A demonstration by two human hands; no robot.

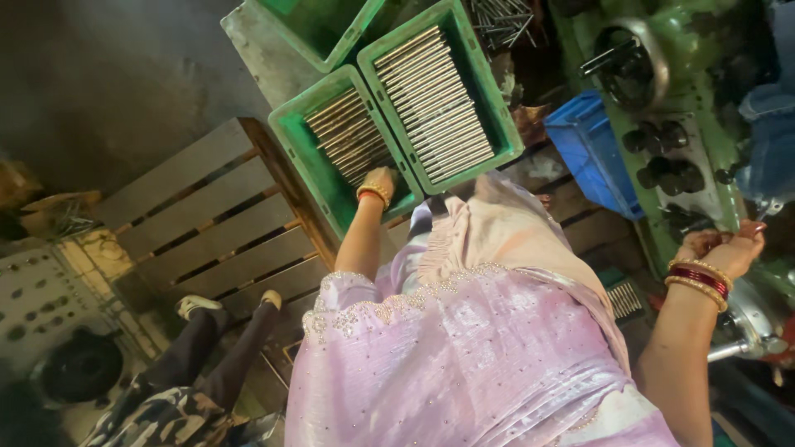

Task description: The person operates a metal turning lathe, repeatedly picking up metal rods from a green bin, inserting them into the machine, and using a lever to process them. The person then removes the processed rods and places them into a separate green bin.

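Note:
My left hand (378, 181), with gold and orange bangles at the wrist, reaches down into a green plastic crate (301, 162) and rests on the metal rods (348, 132) lying in it; its fingers are hidden. A second green crate (494, 106) beside it holds a neat row of longer metal rods (435, 103). My right hand (729, 248), with red and gold bangles, is at the green machine (704, 99) on the right. Its fingers are curled around a small metal piece (768, 206). I wear a lilac embroidered garment (464, 348).
A wooden pallet (207, 215) lies left of the crates. Another person's dark-trousered legs and light shoes (199, 305) stand on it. A blue crate (592, 145) sits between the green crates and the machine. Loose rods (501, 21) lie at the top.

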